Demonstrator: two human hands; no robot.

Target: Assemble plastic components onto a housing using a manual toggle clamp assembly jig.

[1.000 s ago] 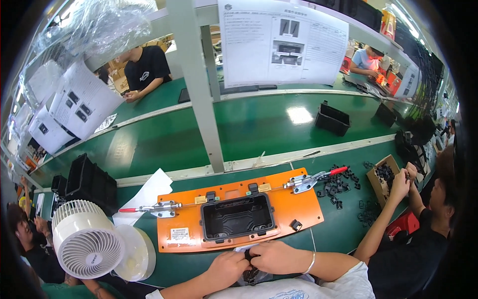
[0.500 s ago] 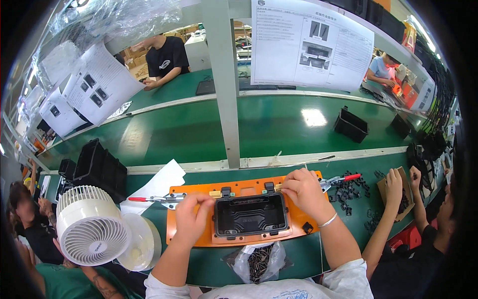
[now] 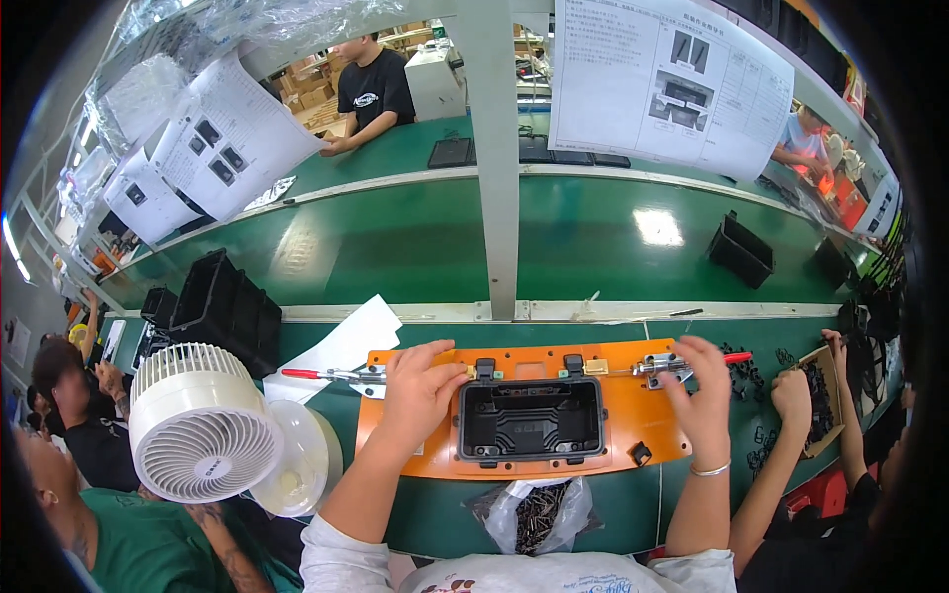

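Observation:
A black plastic box (image 3: 532, 423) lies open side up in an orange fixture plate (image 3: 638, 435), with two black latches at its far edge. My left hand (image 3: 420, 390) is closed at the left latch (image 3: 485, 369), its fingertips by the brass-coloured block there; what they pinch is hidden. My right hand (image 3: 704, 395) is raised over the plate's right end, fingers apart and nothing in them. Beside it is the right toggle clamp (image 3: 664, 366) with a red handle, its brass block (image 3: 595, 367) facing the right latch (image 3: 571, 366). The left toggle clamp (image 3: 371, 376) is partly behind my left hand.
A bag of screws (image 3: 539, 519) lies before the plate. A white fan (image 3: 203, 425), paper sheets (image 3: 346, 336) and black bins (image 3: 225, 314) stand left. Small black parts (image 3: 761, 450) lie right, near a co-worker's hand (image 3: 793, 400) and a carton (image 3: 822, 405). A post (image 3: 499, 198) rises behind.
My right hand has let go near the right latch and moved right, its fingers spreading. My left hand has shifted toward the left latch. The whole view has shifted.

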